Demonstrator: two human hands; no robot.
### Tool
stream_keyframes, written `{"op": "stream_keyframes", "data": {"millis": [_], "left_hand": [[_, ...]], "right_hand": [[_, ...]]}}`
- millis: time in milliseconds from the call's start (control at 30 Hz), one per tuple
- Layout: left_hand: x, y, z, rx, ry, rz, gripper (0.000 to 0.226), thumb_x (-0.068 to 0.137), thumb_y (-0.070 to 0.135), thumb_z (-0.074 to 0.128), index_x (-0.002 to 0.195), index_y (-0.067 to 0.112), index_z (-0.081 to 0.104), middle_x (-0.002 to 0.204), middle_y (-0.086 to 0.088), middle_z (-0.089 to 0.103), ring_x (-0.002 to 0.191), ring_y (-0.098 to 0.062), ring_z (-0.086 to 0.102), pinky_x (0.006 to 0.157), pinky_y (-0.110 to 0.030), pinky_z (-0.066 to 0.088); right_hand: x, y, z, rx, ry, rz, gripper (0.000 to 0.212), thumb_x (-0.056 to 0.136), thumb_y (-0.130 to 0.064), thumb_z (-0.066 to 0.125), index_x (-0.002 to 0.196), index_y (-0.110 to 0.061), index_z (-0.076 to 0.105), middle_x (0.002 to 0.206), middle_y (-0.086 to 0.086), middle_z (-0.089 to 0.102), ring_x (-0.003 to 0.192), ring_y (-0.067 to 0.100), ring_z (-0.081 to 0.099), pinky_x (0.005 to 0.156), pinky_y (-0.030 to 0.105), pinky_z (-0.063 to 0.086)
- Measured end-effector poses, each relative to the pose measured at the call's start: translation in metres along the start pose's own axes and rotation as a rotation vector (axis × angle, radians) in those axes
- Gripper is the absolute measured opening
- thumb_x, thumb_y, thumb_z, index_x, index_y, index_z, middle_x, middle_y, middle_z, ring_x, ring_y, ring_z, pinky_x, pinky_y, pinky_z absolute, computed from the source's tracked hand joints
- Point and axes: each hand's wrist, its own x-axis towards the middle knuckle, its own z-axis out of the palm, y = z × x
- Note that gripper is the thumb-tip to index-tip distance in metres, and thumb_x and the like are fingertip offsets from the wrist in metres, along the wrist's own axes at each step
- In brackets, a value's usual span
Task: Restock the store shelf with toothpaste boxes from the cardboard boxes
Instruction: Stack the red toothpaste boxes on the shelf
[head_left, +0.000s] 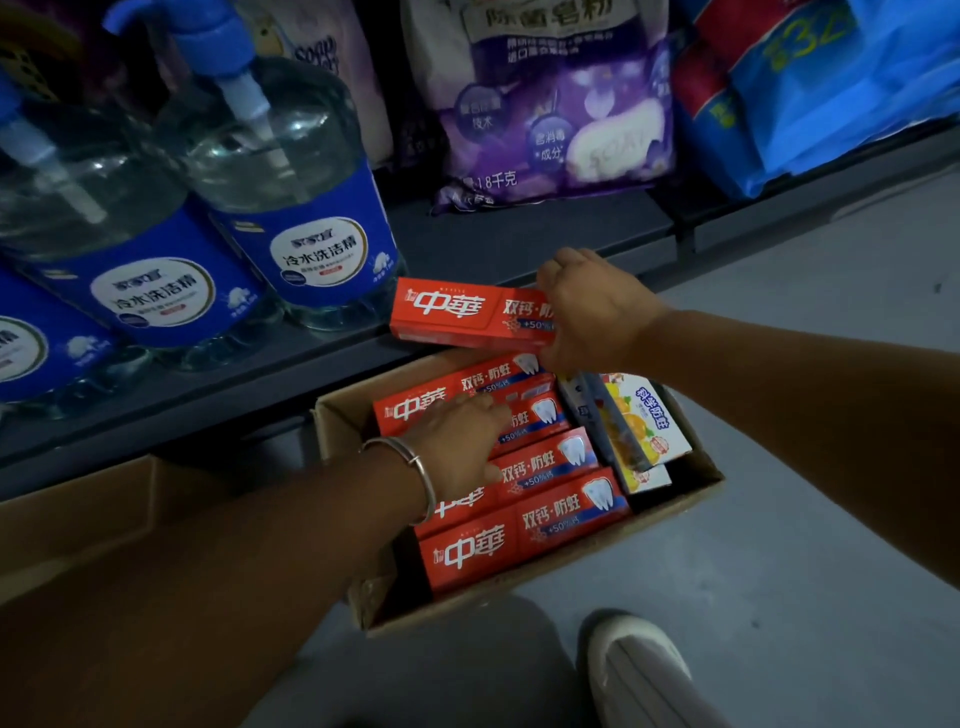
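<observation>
The right hand is gripping 1 red toothpaste box by its right end, fingers curled over the top edge and thumb underneath, and is holding it level over the front lip of the dark shelf, just above the cardboard box. The left hand, with a silver bangle on its wrist, is lying flat inside that cardboard box with its fingers nearly straight, pressing on the red toothpaste boxes packed there; it is not curling round any of them.

About 5 red boxes are lying side by side in the carton, stepping from 12 o'clock down to 6 o'clock of the left hand. At 3 o'clock of them, still inside the carton, 2 or 3 smaller boxes with fruit pictures are leaning on edge.

The carton is sitting on the grey floor directly below the shelf edge. On the shelf, at 10 o'clock of the held box, clear pump bottles with blue labels are standing; at 12 o'clock a purple bag is standing, and at 2 o'clock blue plastic packs are resting. A second carton is showing at 9 o'clock of the left forearm. A pale shoe is showing at 6 o'clock of the carton.
</observation>
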Motion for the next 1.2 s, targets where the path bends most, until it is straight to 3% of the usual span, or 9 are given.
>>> {"op": "stream_keyframes", "data": {"millis": [500,633,800,967,1200], "left_hand": [[0.014,0.007,0.023,0.136,-0.145,-0.028,0.073,0.079,0.027,0.07,0.139,0.014,0.031,0.139,-0.006,0.039,0.129,-0.024,0.037,0.11,-0.04,0.032],[0.015,0.006,0.024,0.135,-0.156,-0.053,0.074,0.074,0.025,0.075,0.135,0.012,0.036,0.134,-0.008,0.044,0.122,-0.024,0.043,0.104,-0.038,0.039],[0.016,0.0,0.025,0.057,-0.173,-0.094,0.057,0.075,0.029,0.075,0.123,0.011,0.051,0.121,-0.007,0.056,0.106,-0.022,0.056,0.093,-0.034,0.048],[0.017,-0.003,0.019,-0.075,-0.223,-0.149,0.048,0.076,0.023,0.076,0.115,0.01,0.053,0.118,-0.006,0.057,0.103,-0.021,0.057,0.081,-0.027,0.046],[0.005,-0.012,0.0,-0.131,-0.236,-0.173,0.054,0.074,0.021,0.078,0.119,0.01,0.05,0.122,-0.008,0.056,0.108,-0.023,0.056,0.083,-0.027,0.045]], "right_hand": [[0.0,0.007,0.011,0.007,-0.012,-0.055,0.076,0.074,-0.047,0.072,0.133,-0.012,0.038,0.129,0.007,0.045,0.12,0.019,0.043,0.1,0.034,0.04],[-0.002,0.011,0.013,0.006,-0.017,-0.049,0.076,0.074,-0.048,0.072,0.133,-0.012,0.039,0.129,0.006,0.046,0.12,0.019,0.043,0.1,0.033,0.04],[-0.001,0.014,0.016,0.016,-0.019,-0.048,0.077,0.073,-0.048,0.073,0.132,-0.013,0.039,0.128,0.006,0.047,0.119,0.019,0.043,0.099,0.033,0.039],[-0.001,0.014,0.014,0.031,-0.028,-0.063,0.076,0.074,-0.046,0.073,0.133,-0.013,0.039,0.129,0.005,0.046,0.12,0.019,0.043,0.099,0.033,0.04],[-0.004,0.013,0.0,-0.001,-0.022,-0.089,0.075,0.073,-0.048,0.073,0.131,-0.013,0.04,0.126,0.005,0.047,0.117,0.018,0.044,0.098,0.033,0.041]]}}
